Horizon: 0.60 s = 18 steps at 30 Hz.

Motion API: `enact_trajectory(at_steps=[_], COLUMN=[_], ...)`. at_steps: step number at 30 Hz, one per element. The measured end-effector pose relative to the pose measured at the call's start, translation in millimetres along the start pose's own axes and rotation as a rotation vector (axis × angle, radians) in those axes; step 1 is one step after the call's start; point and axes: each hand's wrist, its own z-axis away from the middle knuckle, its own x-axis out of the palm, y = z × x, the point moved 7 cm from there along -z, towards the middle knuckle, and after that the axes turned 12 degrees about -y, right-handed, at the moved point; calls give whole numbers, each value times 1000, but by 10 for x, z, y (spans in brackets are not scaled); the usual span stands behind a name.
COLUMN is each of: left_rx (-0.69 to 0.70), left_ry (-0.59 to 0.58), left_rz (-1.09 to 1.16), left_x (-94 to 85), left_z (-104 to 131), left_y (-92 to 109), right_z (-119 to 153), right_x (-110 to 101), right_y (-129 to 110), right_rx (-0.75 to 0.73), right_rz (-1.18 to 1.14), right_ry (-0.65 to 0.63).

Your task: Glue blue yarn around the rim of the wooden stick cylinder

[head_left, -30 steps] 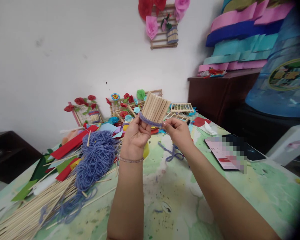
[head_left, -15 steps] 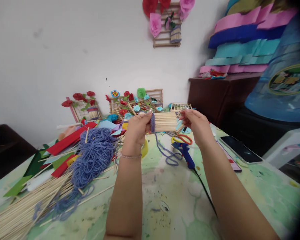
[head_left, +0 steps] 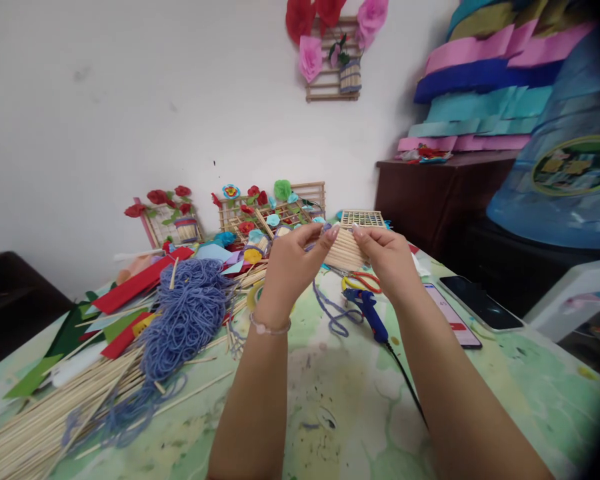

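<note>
A small panel of pale wooden sticks (head_left: 346, 251) is held up over the table between both hands. My left hand (head_left: 300, 257) pinches its left end, where blue-purple yarn is wrapped, mostly hidden by the fingers. My right hand (head_left: 384, 255) grips the panel's right side between thumb and fingers. A loose strand of the yarn (head_left: 325, 305) hangs down to the table and curls there. Just below the hands lie a blue glue gun (head_left: 370, 313) with a black cord and scissors with orange and yellow handles (head_left: 365, 283).
On the left are a heap of blue yarn (head_left: 190, 313), a bundle of sticks (head_left: 55, 413) and red felt (head_left: 140, 280). Two phones (head_left: 480, 303) lie right. Decorated stick frames (head_left: 270, 207) stand behind; a water jug (head_left: 555, 180) is at far right.
My right hand has moved left and taken hold of the panel's right side. The panel has tilted, and my left hand has shifted right, covering more of its yarn-wrapped end.
</note>
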Motion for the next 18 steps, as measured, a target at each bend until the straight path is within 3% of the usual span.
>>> enact_trajectory(at_steps=[4,8,18], left_rx=[138,281,319], left_ry=[2,71,65], left_rz=[-82,-230,-330], left_x=[45,64,81], left_z=[43,92,93], left_y=[202,317,259], right_z=[46,85,103], right_x=[-96,-132,-150], right_y=[-73,-158,-230], right_rx=[-15,-38,-91], right_rz=[-92,-126,53], right_ry=[84,89,101])
